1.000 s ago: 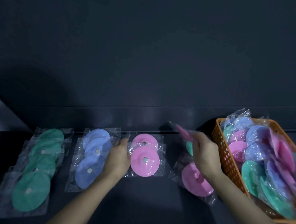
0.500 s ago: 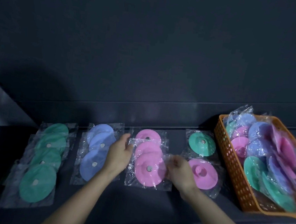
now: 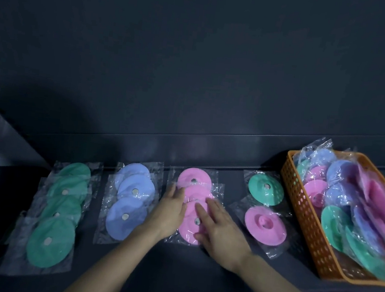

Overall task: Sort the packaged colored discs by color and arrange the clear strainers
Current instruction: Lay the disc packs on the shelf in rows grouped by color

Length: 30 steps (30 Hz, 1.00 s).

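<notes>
Right hand (image 3: 220, 229) has joined left hand (image 3: 168, 212) on the pink stack (image 3: 195, 180) — both flat, pressing; basket (image 3: 302, 217) at three o'clock looks mostly unsorted.

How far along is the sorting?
Done: green row and blue row lie sorted. In hand: left hand and right hand press flat on the pink row. Left: a loose green disc, a loose pink disc and the full orange basket. No clear strainers show.

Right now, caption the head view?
Left hand and right hand press the packaged pink discs; orange basket at right.
</notes>
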Each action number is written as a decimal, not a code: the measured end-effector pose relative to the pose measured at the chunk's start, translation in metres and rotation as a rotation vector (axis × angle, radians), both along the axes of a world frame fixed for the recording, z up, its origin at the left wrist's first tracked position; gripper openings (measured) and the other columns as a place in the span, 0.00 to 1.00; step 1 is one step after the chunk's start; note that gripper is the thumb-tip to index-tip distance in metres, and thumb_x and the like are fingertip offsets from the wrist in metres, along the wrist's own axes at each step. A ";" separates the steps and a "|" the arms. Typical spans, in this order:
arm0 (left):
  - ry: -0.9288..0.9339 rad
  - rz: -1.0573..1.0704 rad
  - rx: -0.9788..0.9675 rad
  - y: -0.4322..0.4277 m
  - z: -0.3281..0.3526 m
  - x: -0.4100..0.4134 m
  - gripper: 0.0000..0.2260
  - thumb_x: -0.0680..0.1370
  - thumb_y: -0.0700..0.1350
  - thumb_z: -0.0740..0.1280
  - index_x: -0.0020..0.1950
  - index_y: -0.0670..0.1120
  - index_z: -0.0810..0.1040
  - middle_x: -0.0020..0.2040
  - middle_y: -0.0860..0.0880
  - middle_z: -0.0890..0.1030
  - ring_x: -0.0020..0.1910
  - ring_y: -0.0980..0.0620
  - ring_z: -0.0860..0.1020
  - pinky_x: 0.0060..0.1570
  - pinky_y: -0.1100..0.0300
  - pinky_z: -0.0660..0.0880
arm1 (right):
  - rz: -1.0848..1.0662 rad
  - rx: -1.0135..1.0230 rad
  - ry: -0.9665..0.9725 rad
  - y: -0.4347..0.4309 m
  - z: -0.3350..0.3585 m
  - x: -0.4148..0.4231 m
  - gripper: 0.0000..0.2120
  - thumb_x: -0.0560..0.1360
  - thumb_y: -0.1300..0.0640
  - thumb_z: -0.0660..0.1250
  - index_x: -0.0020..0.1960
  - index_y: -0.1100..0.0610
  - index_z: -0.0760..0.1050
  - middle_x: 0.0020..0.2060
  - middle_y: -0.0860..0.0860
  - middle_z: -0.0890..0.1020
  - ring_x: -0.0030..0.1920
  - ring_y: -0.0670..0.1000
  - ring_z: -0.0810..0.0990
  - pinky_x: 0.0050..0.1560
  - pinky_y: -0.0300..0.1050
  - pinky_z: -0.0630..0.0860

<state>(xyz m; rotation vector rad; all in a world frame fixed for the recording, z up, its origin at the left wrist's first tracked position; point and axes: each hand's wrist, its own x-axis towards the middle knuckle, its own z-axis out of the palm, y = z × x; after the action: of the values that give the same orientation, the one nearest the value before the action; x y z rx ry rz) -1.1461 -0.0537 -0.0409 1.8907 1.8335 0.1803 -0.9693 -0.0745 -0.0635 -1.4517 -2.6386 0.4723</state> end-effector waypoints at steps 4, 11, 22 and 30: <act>-0.009 0.072 -0.041 0.008 -0.002 0.007 0.23 0.82 0.45 0.53 0.76 0.41 0.53 0.77 0.40 0.51 0.72 0.42 0.63 0.68 0.54 0.61 | 0.008 -0.022 0.007 0.017 -0.001 0.001 0.34 0.77 0.47 0.61 0.77 0.50 0.49 0.77 0.56 0.48 0.77 0.55 0.44 0.74 0.45 0.42; -0.187 0.079 0.031 0.015 0.001 0.000 0.24 0.78 0.41 0.61 0.74 0.47 0.62 0.72 0.47 0.67 0.66 0.47 0.70 0.64 0.60 0.66 | 0.049 -0.026 -0.051 0.038 0.003 0.007 0.35 0.76 0.48 0.62 0.77 0.48 0.48 0.77 0.55 0.47 0.77 0.53 0.45 0.75 0.45 0.43; -0.107 0.011 0.259 0.002 0.008 0.005 0.23 0.75 0.39 0.63 0.71 0.44 0.67 0.72 0.49 0.66 0.68 0.49 0.68 0.65 0.56 0.67 | -0.055 0.118 0.050 0.028 0.015 0.022 0.25 0.78 0.53 0.60 0.73 0.58 0.63 0.76 0.57 0.57 0.76 0.56 0.52 0.72 0.40 0.39; -0.137 -0.380 0.292 -0.007 0.014 0.075 0.16 0.78 0.44 0.62 0.65 0.44 0.74 0.67 0.49 0.74 0.66 0.51 0.71 0.65 0.66 0.61 | -0.548 -0.062 0.053 0.052 0.031 0.103 0.22 0.76 0.60 0.62 0.69 0.63 0.65 0.67 0.61 0.68 0.67 0.60 0.69 0.64 0.45 0.66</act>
<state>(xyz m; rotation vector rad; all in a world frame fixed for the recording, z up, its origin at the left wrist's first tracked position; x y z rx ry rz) -1.0712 -0.0608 -0.0266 2.3227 1.3856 0.4530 -0.8660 -0.0225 -0.0330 -2.0431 -2.0666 0.5192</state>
